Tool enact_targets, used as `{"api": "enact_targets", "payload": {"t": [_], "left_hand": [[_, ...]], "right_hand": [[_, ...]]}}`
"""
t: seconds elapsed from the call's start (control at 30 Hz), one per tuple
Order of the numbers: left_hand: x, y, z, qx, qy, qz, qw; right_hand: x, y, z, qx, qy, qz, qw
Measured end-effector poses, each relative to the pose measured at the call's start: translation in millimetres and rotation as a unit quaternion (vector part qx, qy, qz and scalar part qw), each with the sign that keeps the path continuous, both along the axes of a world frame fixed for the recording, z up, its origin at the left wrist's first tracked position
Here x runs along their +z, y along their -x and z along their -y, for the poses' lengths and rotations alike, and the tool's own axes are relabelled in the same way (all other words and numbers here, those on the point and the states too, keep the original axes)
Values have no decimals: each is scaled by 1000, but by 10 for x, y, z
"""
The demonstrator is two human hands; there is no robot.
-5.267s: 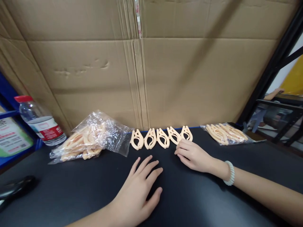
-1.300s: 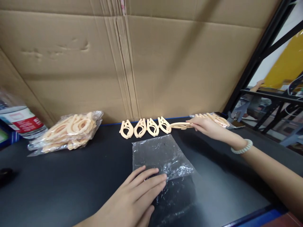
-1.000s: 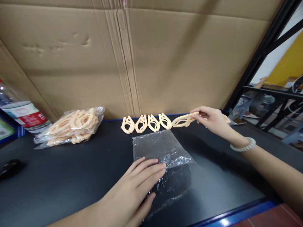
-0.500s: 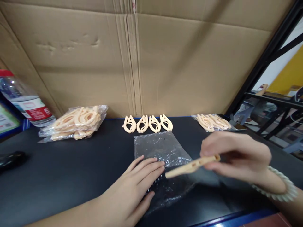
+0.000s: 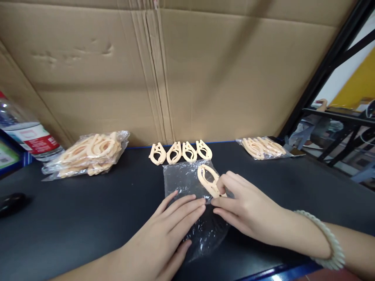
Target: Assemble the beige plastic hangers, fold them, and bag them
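A clear plastic bag (image 5: pixel 183 180) lies flat on the black table (image 5: pixel 76 218) in front of me. My left hand (image 5: pixel 166 234) rests on its near part, fingers stretched out flat. My right hand (image 5: pixel 246 208), with a pale bead bracelet on the wrist, pinches a peach plastic clip (image 5: pixel 206 180) that lies on the bag. Behind the bag, a row of several more peach clips (image 5: pixel 180 151) lines the table's far edge.
A filled bag of clips (image 5: pixel 88 154) lies at the back left and a smaller one (image 5: pixel 262 147) at the back right. A water bottle (image 5: pixel 26 134) stands far left. A cardboard wall (image 5: pixel 187 70) closes the back. A black object (image 5: pixel 11 203) sits at left.
A clear bag came to lie under my left hand. My right hand took the rightmost clip from the row, carried it toward me, and now holds it on the bag.
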State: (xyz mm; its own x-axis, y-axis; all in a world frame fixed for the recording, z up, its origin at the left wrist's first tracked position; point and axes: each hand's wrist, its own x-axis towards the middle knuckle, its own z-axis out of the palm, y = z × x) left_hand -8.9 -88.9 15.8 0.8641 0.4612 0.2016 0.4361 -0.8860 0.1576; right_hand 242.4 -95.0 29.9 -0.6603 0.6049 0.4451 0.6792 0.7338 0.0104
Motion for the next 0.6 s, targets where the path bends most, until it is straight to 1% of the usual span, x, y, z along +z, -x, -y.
{"api": "enact_targets", "payload": {"t": [0.07,0.13,0.2,0.27,0.37,0.47,0.6], "left_hand": [[1,5,0,-5,4,-1,1000],[-8,11,1,-6,10,5,1000],[-21,17,-2,-9,15,17,1000],[-29,26,-11,-20,19,23,999],[-28,45,-35,-42,25,8,999],[-21,56,-52,-49,34,-6,998],[-21,56,-57,-44,59,3,997]], "right_hand": [[86,-55,-25,23,39,-53,998],[162,-100,-58,40,50,-102,993],[203,-152,-134,39,55,-149,987],[190,-231,-273,22,51,-179,982],[68,-404,-574,-5,24,-162,987],[-127,-572,-882,-19,18,-118,993],[-360,-649,-1171,-22,23,-80,996]]}}
